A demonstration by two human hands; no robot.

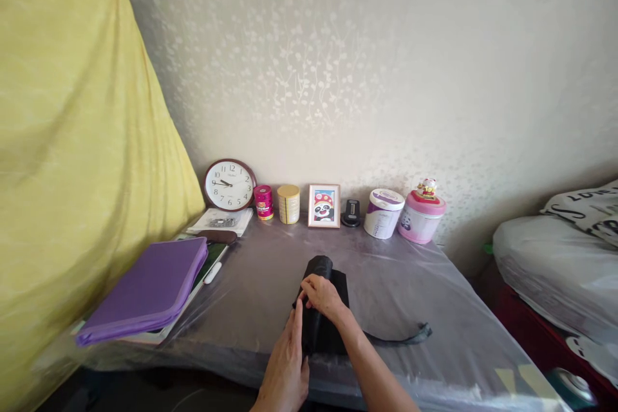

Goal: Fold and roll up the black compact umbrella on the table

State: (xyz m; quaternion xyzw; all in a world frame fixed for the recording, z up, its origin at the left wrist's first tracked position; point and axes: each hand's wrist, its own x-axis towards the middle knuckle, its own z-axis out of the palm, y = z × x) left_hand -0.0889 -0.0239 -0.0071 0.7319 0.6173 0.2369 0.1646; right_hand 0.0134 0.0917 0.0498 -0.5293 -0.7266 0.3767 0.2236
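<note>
A black cloth (319,265), partly rolled up, lies near the table's front edge, with a flat part showing on its right side. My left hand (288,360) is wrapped along the near left side of the roll. Across the top of the roll lies my right hand (321,296), its fingers bent and pressed on the cloth near my left fingertips. A dark strap (419,333) trails to the right on the table (396,290).
A purple folder (145,286) rests on the left over a board and papers. Along the wall stand a clock (230,185), tins, a framed panda picture (324,207) and two tubs, one topped by a cat figurine (427,189).
</note>
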